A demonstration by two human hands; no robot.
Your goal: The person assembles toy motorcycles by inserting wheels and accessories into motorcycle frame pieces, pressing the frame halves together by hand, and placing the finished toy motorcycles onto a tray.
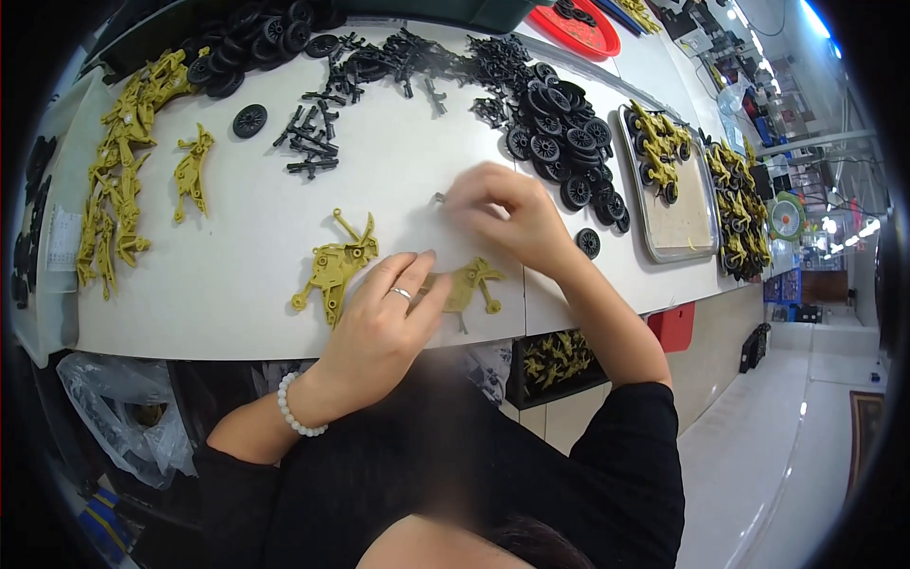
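Observation:
My left hand (pixel 379 308), with a ring and a white bead bracelet, is closed at the fingertips on a yellow plastic toy motorcycle frame half (pixel 464 284) close to the table's front edge. Left of that hand lies another yellow frame half (pixel 334 270), its pegs and holes facing up. Farther right and higher, my right hand (pixel 502 211) is bent over the table with its fingers pinched and smeared by motion. A small dark plastic part (pixel 439 197) pokes out at those fingertips; its full shape is hidden.
Loose black wheels (pixel 569 142) and black fork-like parts (pixel 313 142) spread over the table's far side. Yellow halves (pixel 123 180) pile at left beside a single one (pixel 192 173). At right, a tray (pixel 687 223) carries assembled pieces. A black bin (pixel 559 365) sits below the edge.

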